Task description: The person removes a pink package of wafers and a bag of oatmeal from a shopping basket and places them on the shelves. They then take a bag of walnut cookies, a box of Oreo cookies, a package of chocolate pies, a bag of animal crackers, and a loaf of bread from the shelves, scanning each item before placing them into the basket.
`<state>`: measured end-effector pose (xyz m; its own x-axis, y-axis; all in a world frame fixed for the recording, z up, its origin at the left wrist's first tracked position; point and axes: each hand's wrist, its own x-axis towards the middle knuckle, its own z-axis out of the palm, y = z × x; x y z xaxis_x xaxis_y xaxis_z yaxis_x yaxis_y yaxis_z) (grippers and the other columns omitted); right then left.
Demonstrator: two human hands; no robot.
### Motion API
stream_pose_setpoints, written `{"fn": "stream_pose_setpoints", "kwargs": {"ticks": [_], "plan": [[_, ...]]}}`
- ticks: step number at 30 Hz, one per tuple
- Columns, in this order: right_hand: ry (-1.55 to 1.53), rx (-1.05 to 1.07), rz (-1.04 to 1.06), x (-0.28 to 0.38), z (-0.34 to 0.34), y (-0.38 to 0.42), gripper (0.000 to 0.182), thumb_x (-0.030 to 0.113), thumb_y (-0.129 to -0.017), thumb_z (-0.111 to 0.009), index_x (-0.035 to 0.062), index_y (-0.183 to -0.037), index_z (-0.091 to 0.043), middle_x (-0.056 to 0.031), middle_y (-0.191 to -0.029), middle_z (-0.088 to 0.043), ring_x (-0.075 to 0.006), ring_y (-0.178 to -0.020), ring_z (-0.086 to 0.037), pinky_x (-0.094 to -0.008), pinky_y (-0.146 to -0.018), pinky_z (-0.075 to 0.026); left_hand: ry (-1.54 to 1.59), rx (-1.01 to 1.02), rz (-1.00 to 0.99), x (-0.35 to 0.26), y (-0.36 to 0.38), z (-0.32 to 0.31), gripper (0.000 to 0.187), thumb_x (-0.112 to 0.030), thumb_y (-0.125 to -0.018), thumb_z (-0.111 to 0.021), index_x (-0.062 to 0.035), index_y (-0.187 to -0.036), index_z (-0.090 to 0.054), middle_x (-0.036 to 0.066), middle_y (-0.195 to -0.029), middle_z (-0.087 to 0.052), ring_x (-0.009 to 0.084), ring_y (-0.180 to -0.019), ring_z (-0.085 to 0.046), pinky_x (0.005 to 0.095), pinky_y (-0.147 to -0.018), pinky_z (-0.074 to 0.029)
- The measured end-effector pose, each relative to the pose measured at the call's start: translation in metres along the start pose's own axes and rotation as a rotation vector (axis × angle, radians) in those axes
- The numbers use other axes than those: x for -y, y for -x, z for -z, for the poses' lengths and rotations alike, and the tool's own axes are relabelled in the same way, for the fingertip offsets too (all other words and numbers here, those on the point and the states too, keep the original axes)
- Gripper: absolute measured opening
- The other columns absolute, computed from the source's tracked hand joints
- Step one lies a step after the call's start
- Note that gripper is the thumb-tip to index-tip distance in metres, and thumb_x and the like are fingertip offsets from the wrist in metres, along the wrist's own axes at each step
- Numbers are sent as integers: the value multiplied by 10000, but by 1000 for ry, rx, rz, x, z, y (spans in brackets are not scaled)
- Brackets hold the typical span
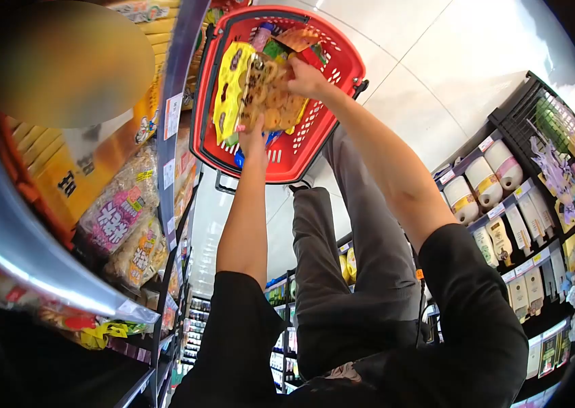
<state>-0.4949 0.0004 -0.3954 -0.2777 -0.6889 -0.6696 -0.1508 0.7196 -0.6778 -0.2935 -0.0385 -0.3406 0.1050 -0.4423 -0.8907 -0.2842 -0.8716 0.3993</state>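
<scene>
A clear plastic packet of round brown biscuits [270,102] sits over the middle of a red plastic shopping basket [345,64], held at both ends. The left hand [253,132] grips the packet's lower edge, fingers curled round it, and the right hand [306,78] clasps its upper right corner with the fingers closed on the wrapper. Just beside the packet, touching its left side, lies a yellow plastic snack bag with dark printed shapes [230,88]. Further up in the basket lie an orange-brown wrapper [299,37] and a small bottle with a blue cap [262,34]. The basket stands on a pale tiled floor [430,54], just above the person's grey trouser legs [349,272].

To the left, store shelves with a grey metal edge [179,81] carry bagged snacks, among them a clear bag with a pink label [117,214]. To the right, well apart from the basket, a dark shelf rack [518,197] holds white tubs and packets.
</scene>
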Motion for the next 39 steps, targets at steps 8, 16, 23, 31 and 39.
{"fn": "stream_pose_setpoints", "kwargs": {"ticks": [8,16,23,31,39], "plan": [[-184,88,114,110,67,144,559,310,-692,-695,10,-1121,-500,-170,-1067,-579,-278,-1018,-550,-353,-864,-430,-291,-65,-518,-53,177,49,543,-241,-751,-720,-12,-1175,-469,11,-941,-504,90,-833,-452,227,-750,-383],[-555,437,209,194,96,355,439,162,-769,-671,-3,-1133,-489,-127,-1081,-574,-203,-1010,-548,-328,-855,-436,-150,65,-767,-96,399,155,346,-81,-740,-710,16,-1020,-532,31,-907,-548,96,-811,-486,245,-750,-406],[-314,584,254,251,59,456,564,178,-768,-692,2,-1225,-411,-99,-1149,-523,-184,-998,-531,-312,-872,-420,-4,-80,-836,-43,513,245,250,-70,-791,-643,17,-1006,-550,53,-946,-600,101,-842,-555,253,-757,-453],[-457,877,141,313,-16,522,558,105,-783,-655,2,-1260,-385,-103,-1147,-541,-184,-1020,-544,-341,-863,-458,842,-124,-601,40,538,288,288,-191,-850,-604,5,-1052,-543,81,-967,-605,145,-823,-589,273,-737,-493],[-482,805,-47,320,-39,553,466,108,-778,-657,8,-1188,-461,-111,-1060,-590,-198,-943,-595,-327,-772,-511,916,33,-599,78,531,317,373,-235,-884,-548,11,-1156,-483,108,-1083,-579,191,-959,-586,323,-808,-499]]}}
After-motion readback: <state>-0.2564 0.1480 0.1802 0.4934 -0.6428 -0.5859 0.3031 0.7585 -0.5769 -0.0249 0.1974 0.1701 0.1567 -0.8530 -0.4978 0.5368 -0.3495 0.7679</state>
